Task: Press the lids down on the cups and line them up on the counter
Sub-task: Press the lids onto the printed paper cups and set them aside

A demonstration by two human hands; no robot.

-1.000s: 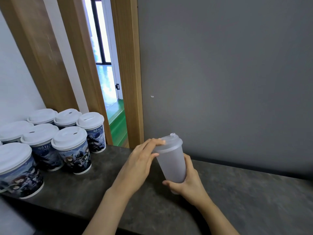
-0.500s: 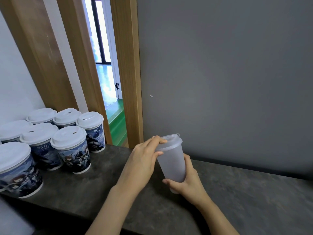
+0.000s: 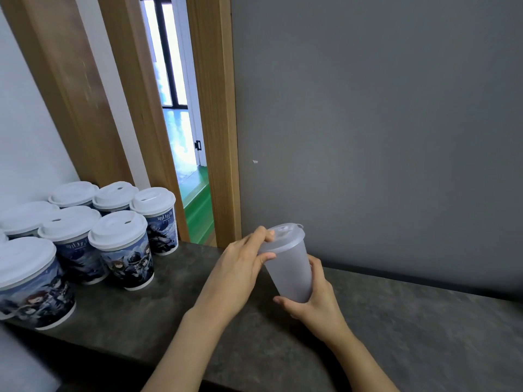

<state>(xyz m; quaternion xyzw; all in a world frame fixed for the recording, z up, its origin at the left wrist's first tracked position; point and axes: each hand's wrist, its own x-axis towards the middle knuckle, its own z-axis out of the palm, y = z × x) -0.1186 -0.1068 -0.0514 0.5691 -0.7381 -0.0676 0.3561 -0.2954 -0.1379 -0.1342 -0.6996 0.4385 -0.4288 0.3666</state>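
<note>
Gripping frosted cup, left hand pinches lid.

Head cam, single view: wide-angle, faces fwd and down over dark counter; close on hands at ctr-bottom, grey wall behind, doorway upper left.

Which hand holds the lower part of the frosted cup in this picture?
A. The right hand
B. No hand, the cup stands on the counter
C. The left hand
A: the right hand grips the frosted cup low on its body, while the left hand pinches the rim of the lid.
</note>
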